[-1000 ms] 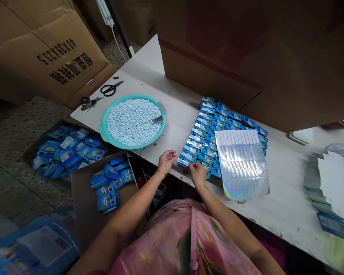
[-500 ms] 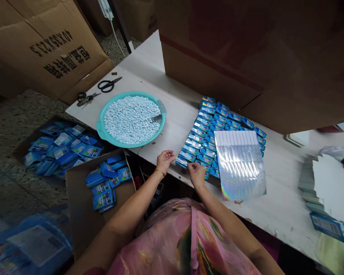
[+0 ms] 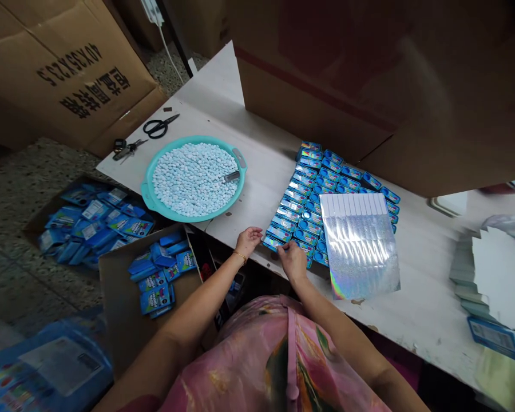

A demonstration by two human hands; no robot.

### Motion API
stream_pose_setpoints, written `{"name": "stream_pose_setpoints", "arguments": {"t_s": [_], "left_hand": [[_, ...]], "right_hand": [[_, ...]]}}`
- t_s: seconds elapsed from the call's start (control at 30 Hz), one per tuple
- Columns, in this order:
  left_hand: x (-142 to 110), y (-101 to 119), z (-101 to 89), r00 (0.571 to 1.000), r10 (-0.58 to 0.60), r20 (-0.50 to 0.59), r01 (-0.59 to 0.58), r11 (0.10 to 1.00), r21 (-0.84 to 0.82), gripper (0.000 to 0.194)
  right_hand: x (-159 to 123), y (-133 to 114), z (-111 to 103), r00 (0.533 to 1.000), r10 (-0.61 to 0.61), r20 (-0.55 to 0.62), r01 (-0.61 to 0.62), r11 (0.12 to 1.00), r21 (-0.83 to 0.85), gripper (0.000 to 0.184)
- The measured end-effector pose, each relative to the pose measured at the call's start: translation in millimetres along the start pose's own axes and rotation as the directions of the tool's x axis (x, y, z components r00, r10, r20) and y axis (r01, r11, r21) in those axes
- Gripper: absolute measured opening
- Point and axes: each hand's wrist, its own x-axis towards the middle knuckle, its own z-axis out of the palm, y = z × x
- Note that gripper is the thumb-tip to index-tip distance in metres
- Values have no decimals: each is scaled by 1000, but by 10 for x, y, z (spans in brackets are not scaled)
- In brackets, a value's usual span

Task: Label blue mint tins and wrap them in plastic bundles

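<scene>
Packs (image 3: 311, 217) lie in rows on the surface (image 3: 429, 274), right of the basin (image 3: 199, 218). Left hand (image 3: 249, 240) is off the basin's near right side, beside the front pack (image 3: 273, 242); fingers part-curled, grip unclear. Right hand (image 3: 292, 258), farther right of the basin, is at that pack, fingers bunched; can't tell whether they pinch anything. Sheet (image 3: 360, 246) overlaps packs, right of basin.
</scene>
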Motion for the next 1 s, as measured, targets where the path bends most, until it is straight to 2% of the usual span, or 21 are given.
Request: {"name": "stream_pose_setpoints", "arguments": {"t_s": [0.07, 0.13, 0.17, 0.23, 0.27, 0.3, 0.37, 0.47, 0.53, 0.63, 0.73, 0.83, 0.9, 0.97, 1.0], "left_hand": [[-1, -32, -17, 999, 1, -44, 0, 1000, 29, 22], [-33, -20, -44, 993, 48, -107, -39, 996, 85, 20], [-68, 0, -56, 987, 110, -113, -93, 986, 138, 22], [-182, 49, -62, 958, 283, -52, -257, 923, 288, 32], [-258, 70, -54, 931, 366, 5, -342, 866, 365, 36], [-340, 85, -38, 902, 427, 64, -411, 802, 432, 40], [-496, 89, 13, 867, 481, 131, -470, 704, 533, 45], [-632, 38, 104, 880, 449, 158, -444, 656, 610, 48], [-644, -16, 157, 914, 378, 147, -388, 714, 583, 49], [-595, -94, 185, 957, 264, 120, -290, 848, 444, 49], [-519, -128, 119, 971, 204, 128, -239, 883, 404, 49], [-433, -52, 19, 972, 199, 122, -232, 777, 585, 46], [-379, 72, 24, 960, 272, 61, -234, 671, 703, 44], [-331, 229, 139, 912, 401, 86, -312, 543, 780, 43], [-309, 306, 236, 877, 456, 149, -375, 459, 806, 44]], "right_hand": [[-23, 28, -83, 998, -65, 3, 65, 990, -128, 24], [-65, 40, -171, 972, -236, 26, 235, 947, -218, 26], [-91, 37, -210, 939, -340, 41, 339, 905, -258, 28], [-146, 21, -265, 864, -498, 71, 491, 804, -337, 34], [-170, 14, -276, 841, -534, 88, 524, 765, -375, 37], [-191, 12, -278, 829, -549, 107, 540, 737, -407, 40], [-212, 29, -253, 821, -553, 144, 553, 704, -447, 43], [-193, 95, -187, 808, -553, 200, 576, 674, -463, 43], [-157, 137, -152, 808, -547, 219, 578, 667, -469, 42], [-108, 157, -129, 806, -544, 232, 582, 662, -471, 41], [-104, 143, -121, 803, -545, 239, 589, 668, -455, 40], [-114, 152, -129, 802, -558, 213, 592, 696, -406, 37], [-64, 176, -169, 804, -576, 146, 588, 734, -340, 34], [86, 188, -256, 810, -587, 6, 566, 778, -272, 34], [205, 180, -317, 810, -582, -77, 549, 797, -250, 35]]}}
